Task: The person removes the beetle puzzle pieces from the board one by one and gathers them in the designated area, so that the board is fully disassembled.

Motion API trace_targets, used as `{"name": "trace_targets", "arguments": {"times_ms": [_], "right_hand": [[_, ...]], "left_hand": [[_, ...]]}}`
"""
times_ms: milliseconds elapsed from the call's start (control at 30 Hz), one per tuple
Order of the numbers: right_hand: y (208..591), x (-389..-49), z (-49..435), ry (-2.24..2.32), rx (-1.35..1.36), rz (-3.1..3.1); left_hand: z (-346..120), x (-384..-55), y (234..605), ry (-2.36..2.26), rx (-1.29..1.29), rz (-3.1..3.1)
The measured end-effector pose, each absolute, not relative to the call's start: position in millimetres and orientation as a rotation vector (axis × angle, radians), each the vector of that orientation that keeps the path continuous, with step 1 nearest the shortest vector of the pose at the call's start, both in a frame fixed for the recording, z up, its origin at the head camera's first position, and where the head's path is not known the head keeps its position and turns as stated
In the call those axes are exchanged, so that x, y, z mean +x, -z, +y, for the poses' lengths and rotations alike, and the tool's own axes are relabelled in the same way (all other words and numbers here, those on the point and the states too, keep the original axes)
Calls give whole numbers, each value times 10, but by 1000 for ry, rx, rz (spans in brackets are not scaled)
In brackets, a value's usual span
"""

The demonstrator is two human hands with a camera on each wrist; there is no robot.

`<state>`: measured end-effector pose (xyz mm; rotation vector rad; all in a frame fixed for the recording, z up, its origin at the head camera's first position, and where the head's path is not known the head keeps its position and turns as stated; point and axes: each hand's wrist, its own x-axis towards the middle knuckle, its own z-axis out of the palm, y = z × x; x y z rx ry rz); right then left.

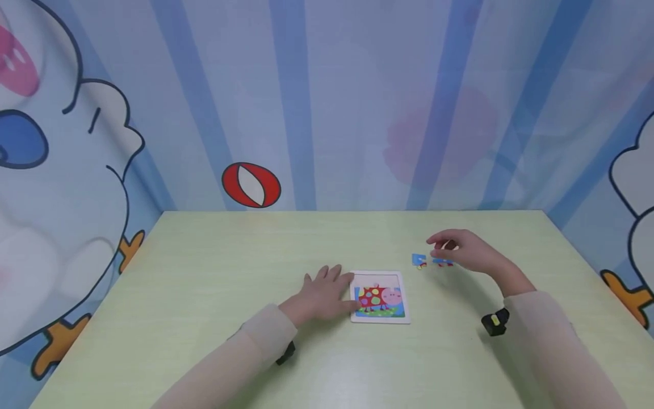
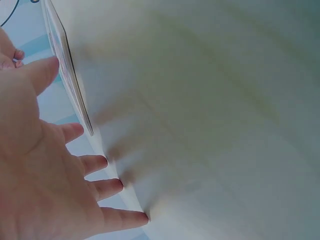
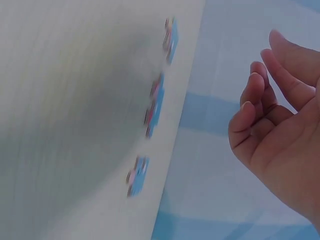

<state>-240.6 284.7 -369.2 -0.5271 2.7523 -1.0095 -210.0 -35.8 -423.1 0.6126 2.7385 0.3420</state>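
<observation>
A square puzzle tray (image 1: 380, 320) with a white border lies on the table, its lower part filled with a pink pig and a red spotted body. My left hand (image 1: 327, 295) rests at the tray's left side, fingers spread, thumb and index finger over its edge. In the left wrist view the thumb (image 2: 44, 74) overlaps the tray's rim. My right hand (image 1: 472, 251) hovers over loose puzzle pieces, its fingers loosely bent and nothing between them. One blue piece (image 1: 419, 259) lies left of it, another (image 1: 442, 262) partly under it. The right wrist view shows three pieces, including the middle one (image 3: 155, 106).
The pale wooden table (image 1: 230, 250) ends at a blue striped curtain (image 1: 337, 113) with cartoon prints along the back and both sides. Each wrist wears a dark band with a small device, such as the right one (image 1: 495, 322).
</observation>
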Motion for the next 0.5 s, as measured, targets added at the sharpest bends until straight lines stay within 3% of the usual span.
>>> {"name": "trace_targets", "arguments": {"times_ms": [500], "right_hand": [[3823,-2265,2222,999,-755,2651]], "left_hand": [[-359,-2082,4241,-305,610,2741]]}}
